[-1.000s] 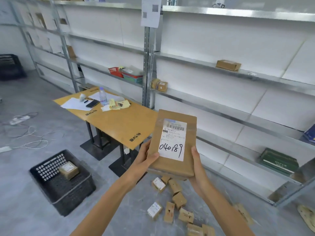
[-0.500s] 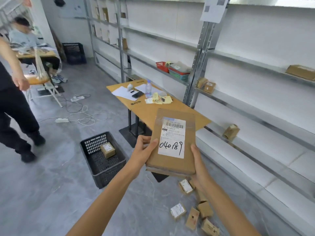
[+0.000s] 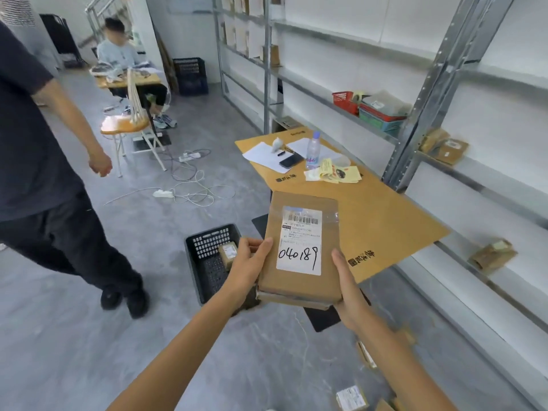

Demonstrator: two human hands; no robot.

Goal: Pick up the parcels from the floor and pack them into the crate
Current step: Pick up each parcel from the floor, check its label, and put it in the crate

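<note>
Left thumb (image 3: 264, 247) lies flat on the top face of the big parcel (image 3: 301, 200), at its left edge. The other fingers curl underneath, mostly hidden. Left hand (image 3: 247, 265) grips that side.

Right thumb (image 3: 338, 261) lies along the parcel's right edge. The rest of the right hand (image 3: 350, 295) cups the lower right corner from below, its fingers out of sight under the cardboard. Both hands hold the parcel; neither is open.

The parcel is flat brown cardboard, held in the air at about chest level, face up and tilted slightly toward the camera. A white label (image 3: 299, 241) with a barcode and handwritten "040189" is taped on. A second cardboard edge shows under the near end; cannot tell whether it is a separate piece.

The black perforated crate (image 3: 204, 241) sits on the grey floor, below and left of the parcel, partly behind the left hand. One small parcel (image 3: 227, 254) lies inside it.

More small parcels (image 3: 351, 397) lie on the floor at lower right.

The wooden table (image 3: 382, 215) stands behind the held parcel, carrying a bottle (image 3: 313, 149), a phone (image 3: 290, 160) and loose papers. Metal shelving (image 3: 427, 93) runs along the right wall.

A standing person (image 3: 35, 161) is at left, and a seated person (image 3: 118, 51) at the far back. Cables (image 3: 189, 185) trail on the floor between them.
</note>
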